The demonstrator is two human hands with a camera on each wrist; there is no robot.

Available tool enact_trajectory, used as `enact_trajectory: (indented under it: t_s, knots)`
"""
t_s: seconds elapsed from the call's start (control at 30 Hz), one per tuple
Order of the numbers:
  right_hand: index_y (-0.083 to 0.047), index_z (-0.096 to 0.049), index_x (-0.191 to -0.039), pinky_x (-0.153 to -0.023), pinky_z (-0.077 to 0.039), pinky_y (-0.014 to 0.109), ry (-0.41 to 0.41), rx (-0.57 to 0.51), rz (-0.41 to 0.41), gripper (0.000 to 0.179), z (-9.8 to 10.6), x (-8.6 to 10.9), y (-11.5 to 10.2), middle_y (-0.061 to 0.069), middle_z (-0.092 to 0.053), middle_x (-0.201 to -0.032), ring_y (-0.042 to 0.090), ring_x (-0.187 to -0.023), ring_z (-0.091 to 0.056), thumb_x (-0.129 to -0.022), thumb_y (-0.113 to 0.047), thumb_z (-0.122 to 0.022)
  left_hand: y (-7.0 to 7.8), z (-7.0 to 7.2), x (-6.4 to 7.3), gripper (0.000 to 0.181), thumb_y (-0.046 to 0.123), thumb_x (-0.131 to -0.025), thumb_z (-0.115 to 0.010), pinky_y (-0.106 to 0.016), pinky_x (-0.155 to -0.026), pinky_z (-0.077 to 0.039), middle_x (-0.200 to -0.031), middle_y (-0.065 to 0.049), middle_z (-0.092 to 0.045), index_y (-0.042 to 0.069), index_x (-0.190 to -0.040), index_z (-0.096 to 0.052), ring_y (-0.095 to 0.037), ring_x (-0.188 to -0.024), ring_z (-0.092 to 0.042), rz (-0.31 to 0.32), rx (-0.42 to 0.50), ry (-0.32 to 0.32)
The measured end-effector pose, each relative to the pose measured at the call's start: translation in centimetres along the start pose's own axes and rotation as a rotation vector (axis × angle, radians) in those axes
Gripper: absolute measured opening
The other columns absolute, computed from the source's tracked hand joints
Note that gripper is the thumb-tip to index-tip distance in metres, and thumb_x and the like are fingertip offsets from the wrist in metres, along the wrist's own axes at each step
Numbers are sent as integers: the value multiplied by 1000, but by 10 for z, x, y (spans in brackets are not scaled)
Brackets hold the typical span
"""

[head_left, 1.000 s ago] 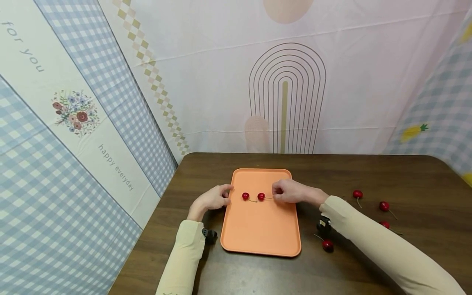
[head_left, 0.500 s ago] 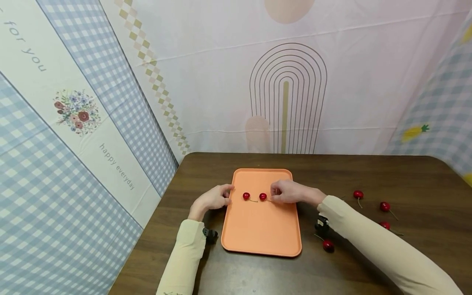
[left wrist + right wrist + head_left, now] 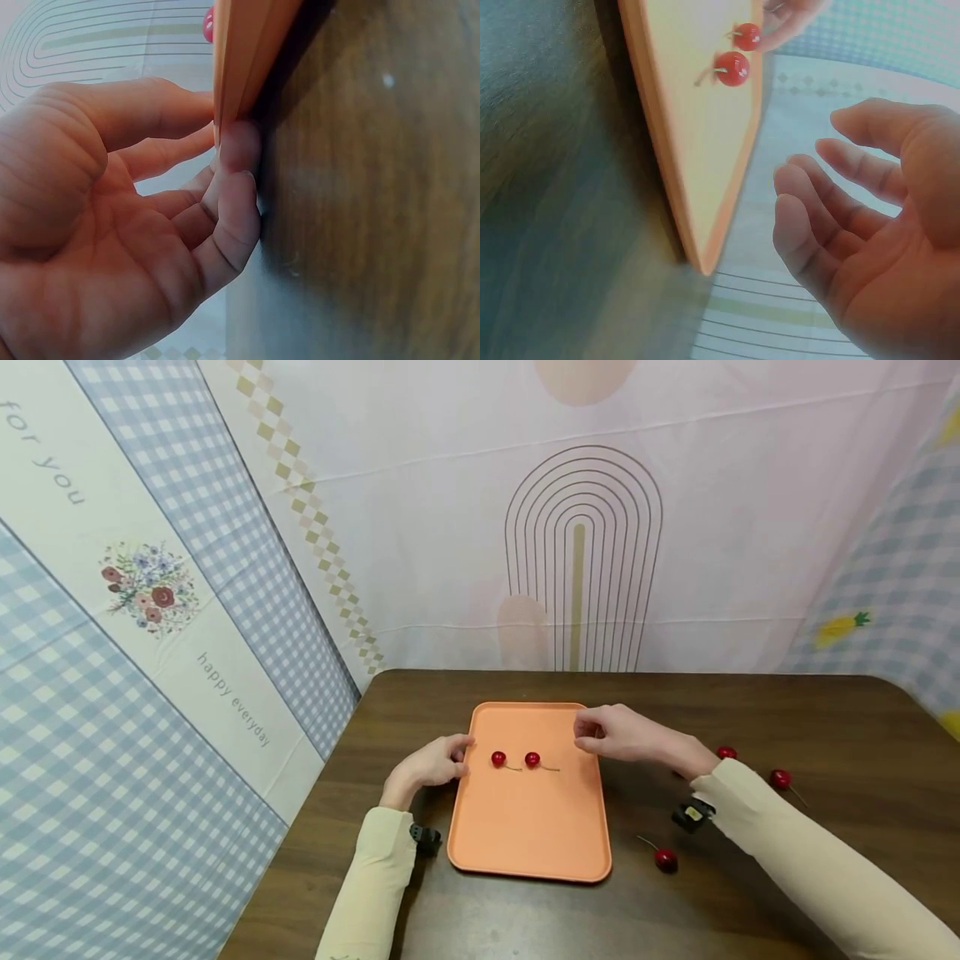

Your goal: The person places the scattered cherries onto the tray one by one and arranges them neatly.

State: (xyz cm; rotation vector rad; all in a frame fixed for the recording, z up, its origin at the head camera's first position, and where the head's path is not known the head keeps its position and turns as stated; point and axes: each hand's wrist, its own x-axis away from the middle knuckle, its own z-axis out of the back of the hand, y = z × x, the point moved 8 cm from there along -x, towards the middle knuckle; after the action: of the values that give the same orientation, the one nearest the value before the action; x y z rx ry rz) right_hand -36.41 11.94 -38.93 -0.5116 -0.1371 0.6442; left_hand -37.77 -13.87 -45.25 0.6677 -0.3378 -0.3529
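An orange rectangular tray [image 3: 528, 831] lies on the brown table. On it are two red cherries side by side, the left cherry [image 3: 498, 760] and the right cherry [image 3: 532, 760], their stems pointing right. My left hand [image 3: 433, 762] grips the tray's left rim. In the left wrist view the thumb meets the rim's edge and the other fingers [image 3: 238, 210] curl against its outer side. Over the tray's upper right edge is my right hand [image 3: 618, 732], its fingers loosely bent with nothing between them. The right wrist view shows that hand [image 3: 862, 202] apart from the tray.
Right of the tray, a cherry [image 3: 665, 860] lies near its lower corner. Farther right are another cherry [image 3: 781, 778] and a cherry [image 3: 726, 752] partly behind the right forearm. The right sleeve [image 3: 810, 852] crosses the table. Patterned cloth [image 3: 450, 527] hangs behind the table.
My right hand has let go of the right cherry's stem and moved up and right. The right forearm now covers one of the table cherries. The left hand stays on the tray.
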Motion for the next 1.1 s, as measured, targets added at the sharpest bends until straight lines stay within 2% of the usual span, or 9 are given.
enact_trajectory:
  t_s: [0.27, 0.43, 0.57, 0.8, 1.1]
  knots:
    - [-15, -65, -95, -61, -47, 23, -21, 33, 22, 5, 0, 24, -6, -7, -58, -77, 7, -68, -51, -91, -18, -67, 0, 0, 3, 55, 2, -90, -59, -26, -63, -41, -87, -7, -59, 4, -144, -47, -15, -68, -51, 1, 3, -2]
    - [-13, -66, -99, -59, -47, 22, -73, 33, 14, 10, -7, 42, -6, -8, -56, -75, 6, -67, -51, -90, -16, -68, 0, 0, 3, 55, 2, -90, -58, -26, -63, -41, -88, -7, -60, 4, -144, -47, -15, -69, -51, -1, 1, -2]
    - [-16, -66, -96, -59, -45, 22, -117, 43, -8, 7, -11, 56, -5, -10, -55, -74, 5, -66, -50, -90, -17, -68, 0, 0, 3, 55, 1, -90, -58, -26, -64, -42, -89, -7, -60, 5, -143, -48, -16, -70, -52, -1, -4, 0]
    - [-16, -66, -95, -58, -44, 21, -128, 39, 10, 7, -14, 78, -5, -11, -53, -73, 2, -65, -48, -89, -16, -69, 1, 0, 2, 55, 1, -89, -59, -25, -64, -42, -90, -7, -59, 4, -143, -48, -15, -71, -52, -3, -6, 2]
    - [-24, -60, -85, -57, -41, 20, -158, 14, 44, 12, -29, 93, -6, -14, -51, -71, -2, -62, -46, -89, -18, -70, 1, 0, 2, 55, 2, -90, -58, -26, -64, -42, -90, -7, -59, 5, -143, -48, -16, -71, -52, 0, -7, -1]
